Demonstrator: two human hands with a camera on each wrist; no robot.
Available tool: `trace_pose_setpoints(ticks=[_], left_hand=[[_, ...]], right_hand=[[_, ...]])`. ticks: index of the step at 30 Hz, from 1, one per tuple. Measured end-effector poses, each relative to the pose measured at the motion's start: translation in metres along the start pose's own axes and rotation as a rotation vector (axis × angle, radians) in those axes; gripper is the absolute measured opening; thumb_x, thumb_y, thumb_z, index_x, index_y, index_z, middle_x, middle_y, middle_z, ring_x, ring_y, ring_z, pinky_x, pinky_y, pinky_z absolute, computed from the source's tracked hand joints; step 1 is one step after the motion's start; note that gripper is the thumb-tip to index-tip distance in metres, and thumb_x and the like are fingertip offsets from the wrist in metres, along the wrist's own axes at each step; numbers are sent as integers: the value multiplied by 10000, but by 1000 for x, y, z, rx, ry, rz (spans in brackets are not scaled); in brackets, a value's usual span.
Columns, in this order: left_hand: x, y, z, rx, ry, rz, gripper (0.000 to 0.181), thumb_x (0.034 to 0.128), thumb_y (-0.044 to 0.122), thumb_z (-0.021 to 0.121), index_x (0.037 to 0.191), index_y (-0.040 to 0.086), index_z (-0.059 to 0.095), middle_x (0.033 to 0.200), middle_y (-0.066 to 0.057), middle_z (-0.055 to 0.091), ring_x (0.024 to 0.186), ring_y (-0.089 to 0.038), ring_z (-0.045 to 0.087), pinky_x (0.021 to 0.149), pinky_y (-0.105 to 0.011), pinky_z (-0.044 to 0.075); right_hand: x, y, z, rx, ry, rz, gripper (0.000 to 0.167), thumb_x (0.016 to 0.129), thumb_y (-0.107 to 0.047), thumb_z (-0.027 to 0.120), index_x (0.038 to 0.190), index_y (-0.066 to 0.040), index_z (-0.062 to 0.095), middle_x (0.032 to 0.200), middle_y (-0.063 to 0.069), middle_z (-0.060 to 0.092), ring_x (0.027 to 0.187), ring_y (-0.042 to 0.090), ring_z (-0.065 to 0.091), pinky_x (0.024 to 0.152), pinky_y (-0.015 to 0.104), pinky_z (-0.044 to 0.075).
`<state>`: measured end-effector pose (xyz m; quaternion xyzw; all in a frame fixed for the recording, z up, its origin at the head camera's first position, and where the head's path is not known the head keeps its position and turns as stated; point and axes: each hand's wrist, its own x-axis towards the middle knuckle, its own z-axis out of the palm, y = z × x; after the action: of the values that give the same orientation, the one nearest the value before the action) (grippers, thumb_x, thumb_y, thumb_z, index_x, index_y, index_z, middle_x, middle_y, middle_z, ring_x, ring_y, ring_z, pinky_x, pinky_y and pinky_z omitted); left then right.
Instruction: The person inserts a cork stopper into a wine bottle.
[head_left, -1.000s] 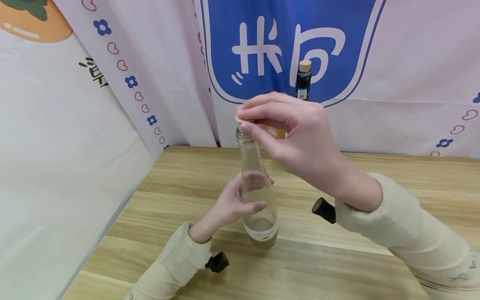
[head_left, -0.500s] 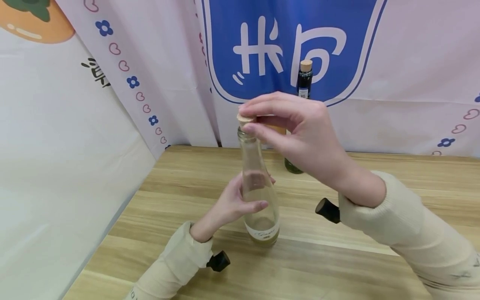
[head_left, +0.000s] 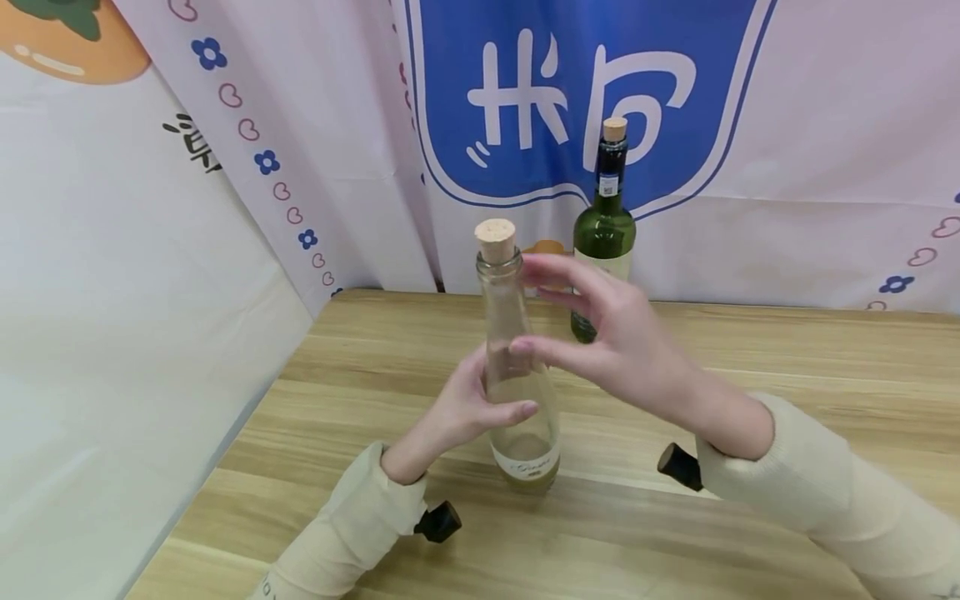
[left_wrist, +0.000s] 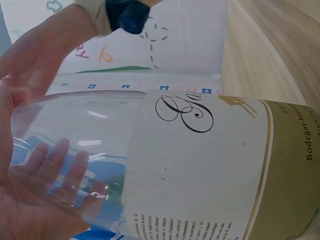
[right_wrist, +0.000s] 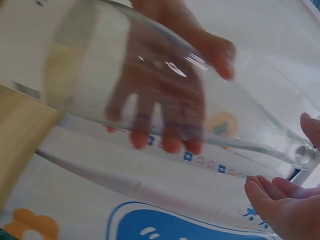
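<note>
A clear glass bottle (head_left: 521,379) with a pale label (left_wrist: 195,165) stands upright on the wooden table. In its mouth sits a cork (head_left: 495,242), its top part showing above the rim. My left hand (head_left: 465,408) grips the bottle's body, thumb in front; the right wrist view shows its fingers through the glass, wrapped behind. Beside the neck, below the cork, is my right hand (head_left: 622,342), its fingers spread from the thumb and loosely bent. The right wrist view shows those fingers close to the neck, holding nothing; whether the thumb touches the glass I cannot tell.
A dark green bottle (head_left: 603,237), also corked, stands at the table's back, behind the right hand. The wooden table (head_left: 360,350) ends at a printed curtain (head_left: 352,167). A white sheet (head_left: 112,333) hangs along the left side.
My right hand has let go of the cork and moved down beside the neck, its fingers opening. More of the green bottle shows now. The left hand and clear bottle stay put.
</note>
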<state>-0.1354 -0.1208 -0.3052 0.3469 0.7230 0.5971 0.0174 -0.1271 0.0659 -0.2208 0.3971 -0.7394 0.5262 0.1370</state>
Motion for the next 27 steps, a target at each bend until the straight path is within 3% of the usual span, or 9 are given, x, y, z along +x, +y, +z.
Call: trace_pose_setpoints(ticks=[6,12,17,27], left_hand=[[1,0,1,-13,-6,2,516,711,-62,650,1177,-100,430,1129,-262,551,1063,-322,535,960,-359,429],[0,3,1,17,-2,0,530,705,-83,661,1185,-86,435,1144,-250,551,1090,-316,524,965,-367,422],[0,3,1,45,3,-18,539,708,-93,670,1195,-89,439,1173,-237,535,1105,-313,517,961,-361,425],[1,1,1,7,-9,4,498,719,-54,668,1170,-74,457,1141,-239,557,1087,-300,532,964,-386,418]], right_hand=[[-28,24,6,-43,-41,86,693,694,-36,772,1294,8,428,1304,113,482,1203,191,458,975,240,397],[-49,43,13,-13,-95,150,722,710,-92,770,1319,2,393,1329,127,448,1225,232,426,1010,295,370],[-62,57,21,-37,-145,169,769,691,-159,789,1325,3,385,1307,120,463,1213,248,435,1006,329,377],[-81,76,41,-38,-251,224,895,651,-328,807,1358,-45,336,1336,82,442,1219,244,431,967,411,416]])
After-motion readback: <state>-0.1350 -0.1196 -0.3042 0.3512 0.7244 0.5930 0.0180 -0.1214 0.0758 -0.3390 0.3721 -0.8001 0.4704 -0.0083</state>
